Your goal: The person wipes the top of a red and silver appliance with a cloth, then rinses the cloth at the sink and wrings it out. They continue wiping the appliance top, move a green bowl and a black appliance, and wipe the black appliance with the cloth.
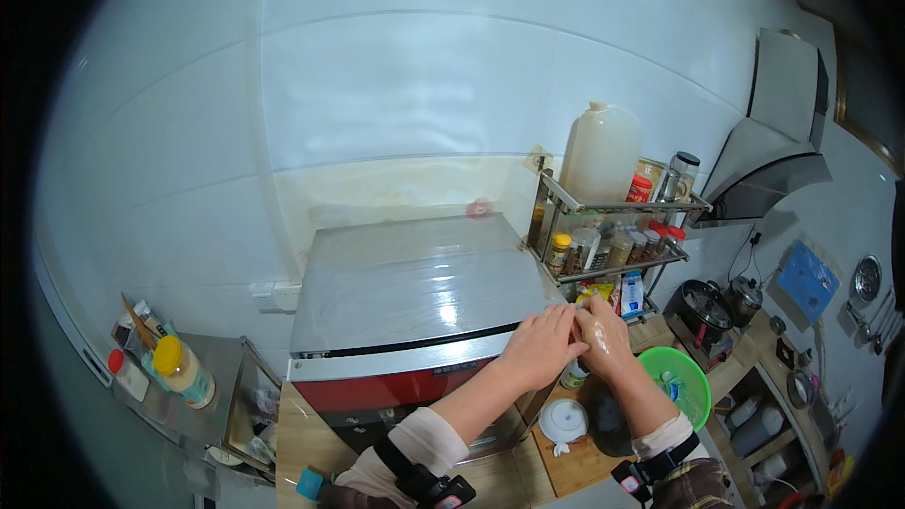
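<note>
My left hand (539,341) reaches across the front right corner of a steel-topped cabinet (417,297) with a red front. Its fingers lie close together and meet the fingers of my right hand (605,341), which is bent and has a wet shine on its back. Whether anything is held between the two hands is hidden. Just below them stands a jar (573,375), partly covered by my right hand. A round white lidded container (563,420) sits on a wooden board (565,470), beside a dark round vessel (609,424) partly behind my right forearm.
A metal rack (615,272) with spice jars and a large plastic jug (602,155) stands at the cabinet's right. A green basin (696,389) is right of my forearm, with a black pot (703,305) beyond. At left, a yellow-lidded jar (185,375) stands on a metal surface.
</note>
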The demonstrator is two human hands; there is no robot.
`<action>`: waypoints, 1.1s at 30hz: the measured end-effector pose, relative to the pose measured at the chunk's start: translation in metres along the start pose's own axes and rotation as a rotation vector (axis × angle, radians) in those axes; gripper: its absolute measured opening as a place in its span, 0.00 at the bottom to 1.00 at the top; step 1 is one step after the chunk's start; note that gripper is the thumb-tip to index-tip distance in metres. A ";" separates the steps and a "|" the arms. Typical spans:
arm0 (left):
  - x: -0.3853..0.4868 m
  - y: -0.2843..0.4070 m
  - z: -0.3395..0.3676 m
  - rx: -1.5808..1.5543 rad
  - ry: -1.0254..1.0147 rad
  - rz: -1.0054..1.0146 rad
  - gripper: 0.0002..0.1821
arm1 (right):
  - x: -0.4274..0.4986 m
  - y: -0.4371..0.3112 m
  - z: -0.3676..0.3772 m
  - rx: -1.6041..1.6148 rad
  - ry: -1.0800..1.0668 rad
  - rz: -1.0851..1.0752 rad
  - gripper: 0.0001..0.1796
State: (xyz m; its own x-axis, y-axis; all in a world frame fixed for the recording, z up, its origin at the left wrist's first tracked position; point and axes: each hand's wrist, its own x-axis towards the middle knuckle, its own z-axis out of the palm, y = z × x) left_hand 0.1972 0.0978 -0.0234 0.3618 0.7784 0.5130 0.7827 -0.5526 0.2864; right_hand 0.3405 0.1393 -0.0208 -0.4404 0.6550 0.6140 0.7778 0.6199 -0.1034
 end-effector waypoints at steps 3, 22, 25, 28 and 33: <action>-0.003 -0.015 -0.025 0.063 0.003 -0.112 0.33 | 0.033 -0.009 0.011 0.157 0.067 -0.016 0.10; -0.150 -0.129 -0.169 0.262 -0.384 -0.630 0.33 | 0.167 0.004 0.130 -0.208 -0.716 -0.365 0.25; -0.153 -0.131 -0.168 0.263 -0.367 -0.607 0.34 | 0.202 0.023 0.171 -0.108 -0.745 -0.008 0.38; -0.154 -0.130 -0.168 0.264 -0.339 -0.589 0.34 | 0.234 0.030 0.199 -0.025 -0.709 0.172 0.39; -0.158 -0.131 -0.167 0.250 -0.306 -0.564 0.34 | 0.283 -0.011 0.252 -0.240 -0.661 -0.647 0.24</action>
State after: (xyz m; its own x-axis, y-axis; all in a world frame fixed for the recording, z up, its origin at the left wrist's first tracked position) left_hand -0.0472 -0.0026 -0.0065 -0.0369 0.9963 0.0780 0.9733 0.0182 0.2286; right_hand 0.0939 0.4265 -0.0425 -0.9244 0.3735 -0.0775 0.3338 0.8905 0.3093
